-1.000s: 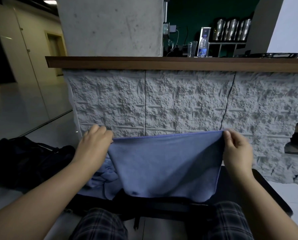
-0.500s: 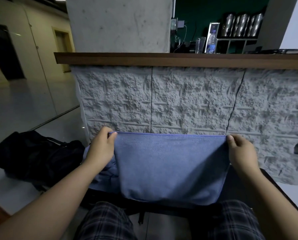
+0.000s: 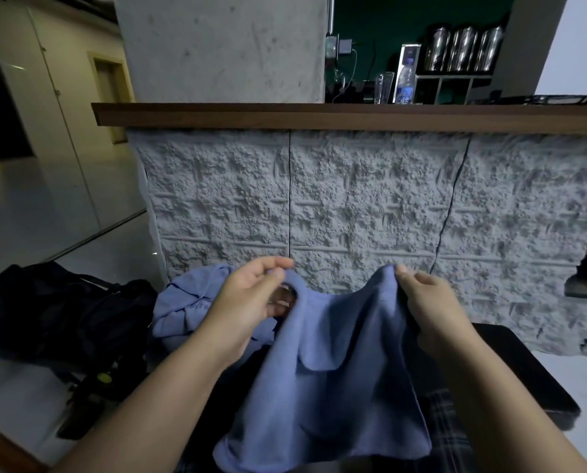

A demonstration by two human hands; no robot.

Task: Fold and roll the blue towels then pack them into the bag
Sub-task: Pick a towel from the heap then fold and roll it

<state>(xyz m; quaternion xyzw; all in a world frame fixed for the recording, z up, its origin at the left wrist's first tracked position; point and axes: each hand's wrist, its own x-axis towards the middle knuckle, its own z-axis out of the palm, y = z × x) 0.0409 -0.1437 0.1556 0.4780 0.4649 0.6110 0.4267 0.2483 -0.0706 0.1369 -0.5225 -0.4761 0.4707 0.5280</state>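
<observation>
2 raised hands, left hand and right hand, each pinch the blue towel (top edge sagging).

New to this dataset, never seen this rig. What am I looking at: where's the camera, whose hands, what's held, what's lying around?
There is no robot here. One wide-angle camera sits on a person's head and looks forward and down, so the two bare arms coming in from the bottom are that person's own.

The left hand and the right hand each pinch a top corner of a blue towel, which sags between them and hangs over the lap.

Behind the left hand lies a crumpled heap of more blue towels. To the left, on the floor, is a black bag. Ahead stands a rough stone-faced counter with a wooden top.
</observation>
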